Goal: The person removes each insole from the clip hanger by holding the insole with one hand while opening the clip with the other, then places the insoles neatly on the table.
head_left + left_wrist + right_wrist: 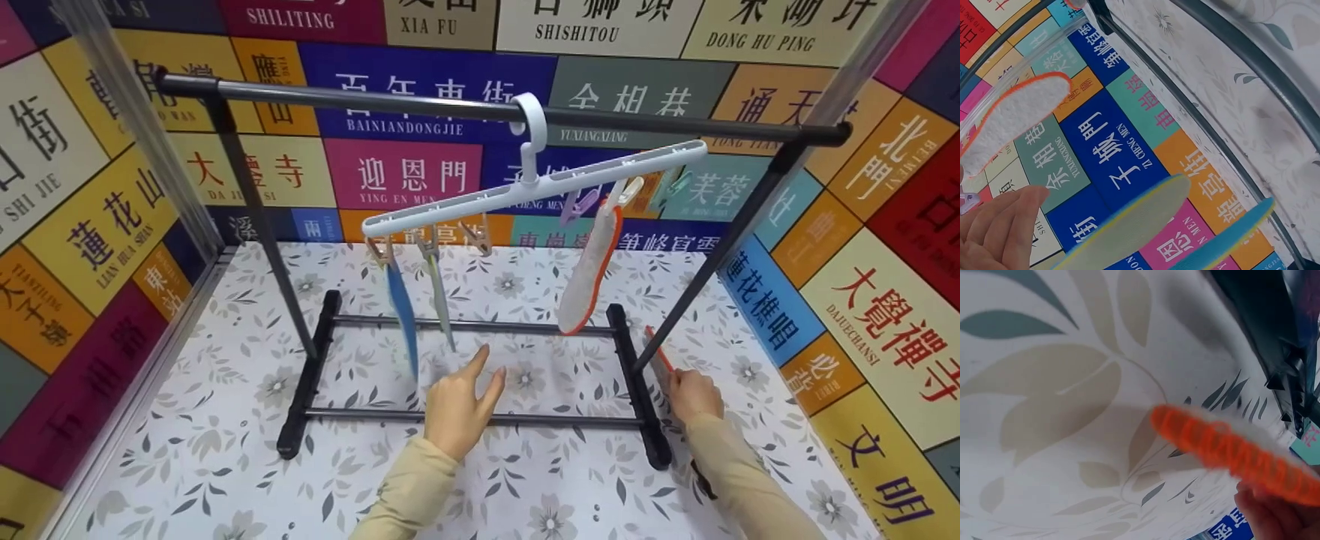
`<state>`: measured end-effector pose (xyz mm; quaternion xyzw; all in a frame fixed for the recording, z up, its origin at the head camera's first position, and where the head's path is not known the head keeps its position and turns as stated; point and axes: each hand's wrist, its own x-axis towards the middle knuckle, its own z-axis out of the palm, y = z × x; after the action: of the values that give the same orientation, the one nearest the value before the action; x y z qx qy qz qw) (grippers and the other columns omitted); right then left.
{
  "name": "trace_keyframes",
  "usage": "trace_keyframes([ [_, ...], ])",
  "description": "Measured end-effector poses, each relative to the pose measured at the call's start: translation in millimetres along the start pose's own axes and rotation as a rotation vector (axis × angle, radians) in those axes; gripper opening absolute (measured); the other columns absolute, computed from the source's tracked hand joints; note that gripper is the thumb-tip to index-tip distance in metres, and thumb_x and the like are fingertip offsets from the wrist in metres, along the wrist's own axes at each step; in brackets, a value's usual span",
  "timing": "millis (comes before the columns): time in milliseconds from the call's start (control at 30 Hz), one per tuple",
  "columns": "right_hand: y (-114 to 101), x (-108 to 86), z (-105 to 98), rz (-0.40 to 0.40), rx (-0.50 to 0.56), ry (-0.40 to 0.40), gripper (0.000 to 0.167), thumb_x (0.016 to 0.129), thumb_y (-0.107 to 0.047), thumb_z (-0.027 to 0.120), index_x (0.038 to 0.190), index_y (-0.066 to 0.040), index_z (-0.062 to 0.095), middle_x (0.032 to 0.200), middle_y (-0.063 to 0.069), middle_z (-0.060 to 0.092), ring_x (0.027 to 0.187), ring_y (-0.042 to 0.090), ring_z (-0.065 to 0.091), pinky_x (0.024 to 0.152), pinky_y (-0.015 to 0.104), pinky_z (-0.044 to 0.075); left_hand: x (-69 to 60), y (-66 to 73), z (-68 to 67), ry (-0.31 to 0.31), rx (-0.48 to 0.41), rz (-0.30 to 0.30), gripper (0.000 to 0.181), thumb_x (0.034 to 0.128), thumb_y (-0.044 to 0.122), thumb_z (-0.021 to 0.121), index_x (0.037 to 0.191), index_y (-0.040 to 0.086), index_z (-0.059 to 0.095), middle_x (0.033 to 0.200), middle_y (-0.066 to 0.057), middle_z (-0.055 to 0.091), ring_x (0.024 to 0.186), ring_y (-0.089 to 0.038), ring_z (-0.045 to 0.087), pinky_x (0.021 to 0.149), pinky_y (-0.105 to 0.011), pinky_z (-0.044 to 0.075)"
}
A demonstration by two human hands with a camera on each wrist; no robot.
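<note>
My right hand (696, 396) grips an insole with an orange edge (660, 351) beside the rack's right foot; the right wrist view shows its ribbed orange underside (1230, 447). My left hand (457, 409) holds nothing, index finger and thumb extended, below the white hanger (525, 193). On the hanger's right side, a white fleecy insole with an orange rim (589, 281) hangs from a clip. A blue insole (402, 311) and a pale yellow-green insole (439, 296) hang from clips on the left, beyond my left hand's fingertips.
The hanger hooks over the top bar (360, 97) of a dark rack and tilts, left end lower. A beige clip (476, 236) and a purple clip (581, 206) hang without insoles. Printed sign panels surround the flower-patterned tabletop (225, 420).
</note>
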<state>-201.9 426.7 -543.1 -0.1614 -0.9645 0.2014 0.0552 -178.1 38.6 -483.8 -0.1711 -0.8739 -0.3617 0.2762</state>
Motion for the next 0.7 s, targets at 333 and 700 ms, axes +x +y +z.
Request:
trace_keyframes([
  [333, -9, 14.3, 12, -0.029, -0.01, -0.048, 0.031, 0.095, -0.012, 0.049, 0.08, 0.012, 0.061, 0.087, 0.039, 0.062, 0.079, 0.054, 0.061, 0.072, 0.061, 0.046, -5.3, -3.9, -1.9, 0.015, 0.016, 0.022, 0.04, 0.0954, 0.032, 0.063, 0.124, 0.005, 0.068, 0.097, -0.016, 0.076, 0.062, -0.023, 0.071, 0.054, -0.035, 0.055],
  [700, -7, 19.9, 20, -0.059, -0.061, -0.096, 0.035, 0.097, -0.017, 0.048, 0.081, 0.012, 0.06, 0.098, 0.041, 0.062, 0.098, 0.06, 0.058, 0.084, 0.064, 0.044, -10.3, -9.2, -3.4, 0.033, 0.022, 0.037, 0.037, 0.0944, 0.03, 0.065, 0.122, 0.005, 0.069, 0.093, -0.016, 0.076, 0.062, -0.025, 0.071, 0.055, -0.037, 0.055],
])
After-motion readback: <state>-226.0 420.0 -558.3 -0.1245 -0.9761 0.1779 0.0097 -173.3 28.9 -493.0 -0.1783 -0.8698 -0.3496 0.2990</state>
